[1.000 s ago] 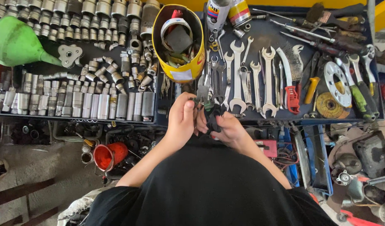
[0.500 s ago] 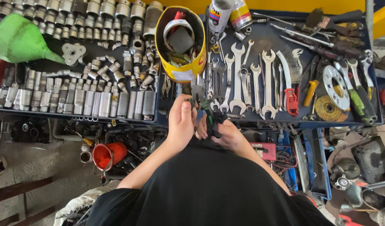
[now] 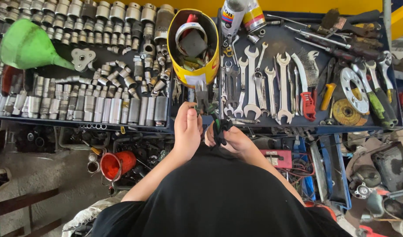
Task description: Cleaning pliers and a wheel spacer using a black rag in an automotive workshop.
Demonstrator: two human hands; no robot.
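My left hand (image 3: 187,130) and right hand (image 3: 233,139) were held close together just in front of my body, at the near edge of the dark blue tool tray (image 3: 236,125). A small black strap-like item (image 3: 220,130) lay between the two hands; my right fingers were curled shut around it. My left fingers were pinched on a small dark tool (image 3: 202,104) that projected beyond the hand; its exact type I could not tell. Just beyond both hands stood a yellow can (image 3: 194,70) filled with odds and ends. Beyond my right hand lay a row of spanners (image 3: 259,83). Beyond my left hand lay rows of sockets (image 3: 83,107), with a green funnel (image 3: 28,46) farther off.
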